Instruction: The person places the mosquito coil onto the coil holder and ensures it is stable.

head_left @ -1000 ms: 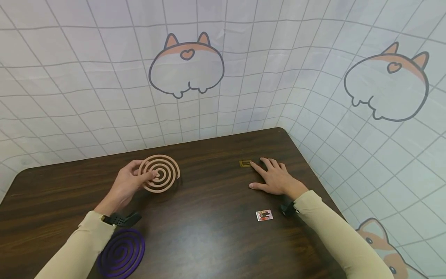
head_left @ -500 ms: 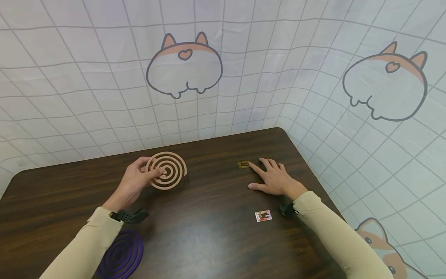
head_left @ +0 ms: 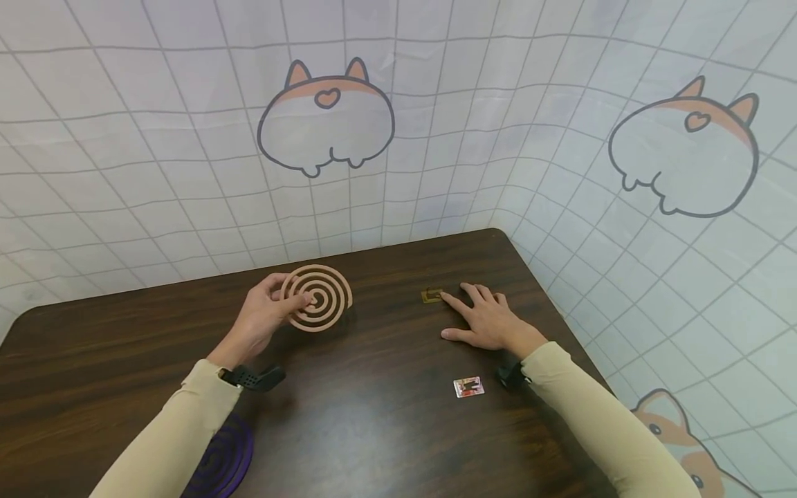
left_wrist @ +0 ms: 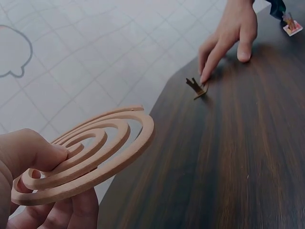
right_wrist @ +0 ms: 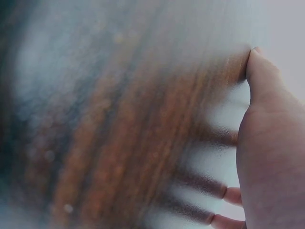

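Note:
My left hand point(head_left: 257, 315) pinches a tan mosquito coil point(left_wrist: 125, 160), thumb on top near its centre and curled fingers beneath. The coil is held above the table, tilted in the head view. Farther right, my right hand point(head_left: 488, 324) rests on the table with fingers spread. Its index fingertip touches the edge of a small gold metal coil stand point(head_left: 431, 296). In the left wrist view, the stand's forked prong point(left_wrist: 194, 87) sticks up from its flat base. The right wrist view shows the thumb point(right_wrist: 267, 78) and some fingertips against the tabletop.
A purple mosquito coil point(head_left: 227, 453) lies at the near left, partly hidden by the left sleeve. A small printed plate point(head_left: 468, 386) with an upright piece lies nearer than the right hand. The dark wooden table point(head_left: 373, 387) meets a white grid-patterned curtain point(head_left: 436, 104) behind and right.
My left hand has moved right with the tan coil, closer to the gold stand. The right hand stays at the stand. The left sleeve now covers more of the purple coil.

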### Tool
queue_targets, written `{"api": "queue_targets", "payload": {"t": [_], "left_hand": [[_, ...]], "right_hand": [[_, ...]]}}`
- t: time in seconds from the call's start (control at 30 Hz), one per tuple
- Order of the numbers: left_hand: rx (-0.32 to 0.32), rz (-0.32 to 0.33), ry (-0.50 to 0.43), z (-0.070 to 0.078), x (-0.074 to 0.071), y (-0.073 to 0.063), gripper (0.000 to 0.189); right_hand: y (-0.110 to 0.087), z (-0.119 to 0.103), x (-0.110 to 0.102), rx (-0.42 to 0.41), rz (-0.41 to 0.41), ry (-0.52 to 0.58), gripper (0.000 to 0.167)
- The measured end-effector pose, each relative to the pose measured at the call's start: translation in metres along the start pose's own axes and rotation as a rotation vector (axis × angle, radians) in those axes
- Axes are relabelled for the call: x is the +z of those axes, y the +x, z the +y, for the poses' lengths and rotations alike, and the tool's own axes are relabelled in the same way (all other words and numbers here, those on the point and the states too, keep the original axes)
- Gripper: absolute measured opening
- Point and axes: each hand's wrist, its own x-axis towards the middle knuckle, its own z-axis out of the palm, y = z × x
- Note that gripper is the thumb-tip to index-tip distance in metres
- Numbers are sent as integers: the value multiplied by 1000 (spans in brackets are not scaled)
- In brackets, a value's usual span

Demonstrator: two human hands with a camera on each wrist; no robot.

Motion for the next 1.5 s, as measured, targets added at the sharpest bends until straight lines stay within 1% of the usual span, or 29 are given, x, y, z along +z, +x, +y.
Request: {"api": "queue_targets", "payload": {"t": [0.3, 0.5, 0.73, 0.9, 1.03, 1.27, 1.5], "left_hand": [[-1, -15, -38, 3, 11, 5, 63], [-6, -21, -37, 3, 17, 9, 62], [-3, -30, -70, 2, 32, 18, 60], [4, -30, -67, 3, 41, 23, 58], [4, -34, -73, 5, 45, 25, 56], [0, -48, -95, 4, 53, 32, 57], [-8, -57, -114, 5, 62, 35, 56]], "right_hand": [[0, -1, -1, 7, -7, -10, 82], [0, -1, 0, 3, -6, -9, 82], [-4, -2, -4, 0, 0, -10, 81], [-2, -3, -3, 0, -6, -1, 80], [-1, -2, -1, -1, -9, -7, 80], [0, -1, -1, -1, -7, -11, 80], [0, -2, -2, 5, -25, -20, 81]]}}
